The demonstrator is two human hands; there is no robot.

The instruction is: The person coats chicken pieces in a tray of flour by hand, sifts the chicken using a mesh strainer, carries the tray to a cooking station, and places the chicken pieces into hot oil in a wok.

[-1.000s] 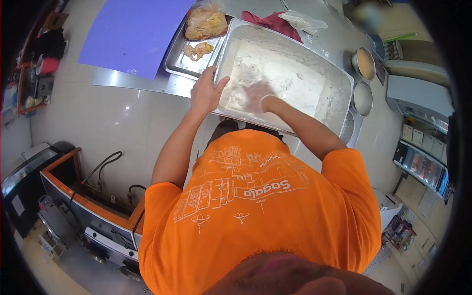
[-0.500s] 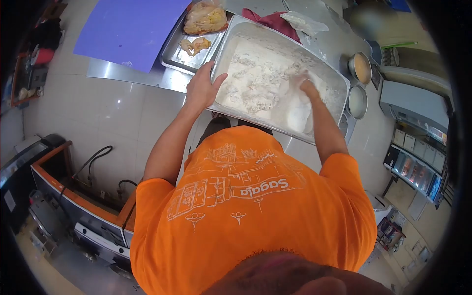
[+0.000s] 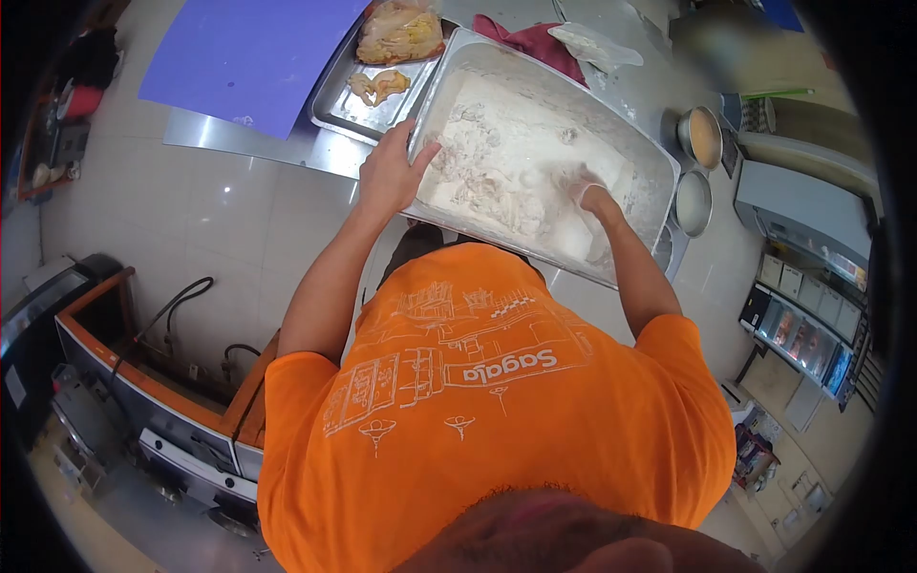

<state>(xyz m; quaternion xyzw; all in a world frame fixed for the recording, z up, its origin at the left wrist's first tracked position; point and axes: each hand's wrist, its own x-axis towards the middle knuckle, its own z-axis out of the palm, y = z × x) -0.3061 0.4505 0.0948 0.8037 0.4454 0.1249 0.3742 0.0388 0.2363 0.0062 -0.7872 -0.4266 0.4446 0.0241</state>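
A deep metal pan holds white flour with lumpy coated pieces, mostly in its left half. My left hand grips the pan's near left corner, thumb over the rim and fingers along the outer side. Toward the right end, my right hand is down in the flour, its fingers smeared by motion and partly covered. Beside the pan on the left, a shallow metal tray bears a plastic bag of raw-looking meat and a few loose pieces.
A purple sheet lies on the steel counter at the left. Behind the pan are a dark red cloth and a clear bag of white powder. Two round bowls, one with orange contents, one whitish, stand at the right.
My right hand has moved from the pan's left half to its right part, and slightly nearer me since the middle frame. Lumpy pieces now show at the left. My left hand keeps its hold.
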